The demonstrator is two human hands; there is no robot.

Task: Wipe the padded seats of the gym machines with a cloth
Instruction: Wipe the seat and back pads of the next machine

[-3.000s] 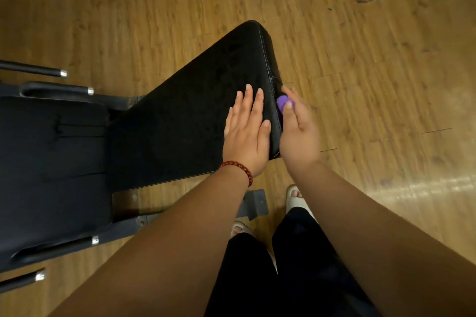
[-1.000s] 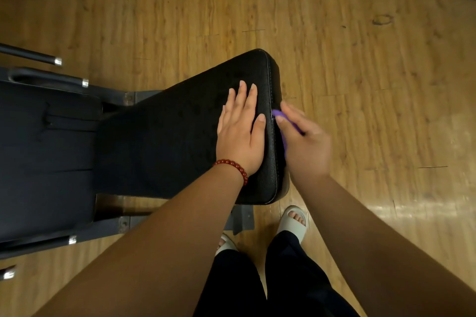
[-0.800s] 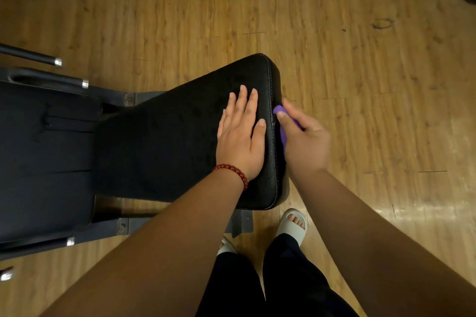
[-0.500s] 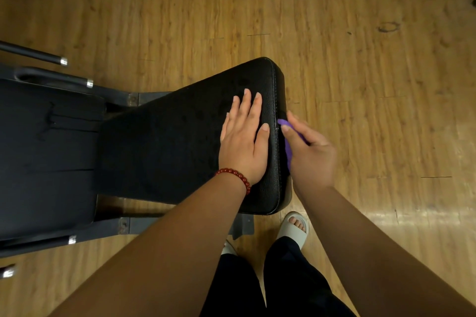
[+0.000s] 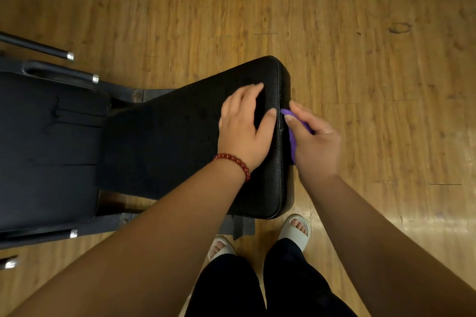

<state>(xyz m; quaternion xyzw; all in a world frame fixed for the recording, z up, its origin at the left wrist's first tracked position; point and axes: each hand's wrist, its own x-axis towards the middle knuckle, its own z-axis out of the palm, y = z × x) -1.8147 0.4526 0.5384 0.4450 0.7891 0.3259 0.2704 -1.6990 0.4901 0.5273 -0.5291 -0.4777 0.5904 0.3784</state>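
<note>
Wood-plank floor (image 5: 360,59) surrounds the machine I stand at. Fingers (image 5: 304,113) of my right hand (image 5: 318,147) are curled around the purple cloth (image 5: 295,132), pressing it to the right side edge of the black padded seat (image 5: 180,149), about midway along, while my left hand (image 5: 244,134) rests on the seat's top just beside the seam, loosely arched, gripping nothing. I judge I am wiping that side edge; next comes running the cloth toward the near corner under steady pressure.
</note>
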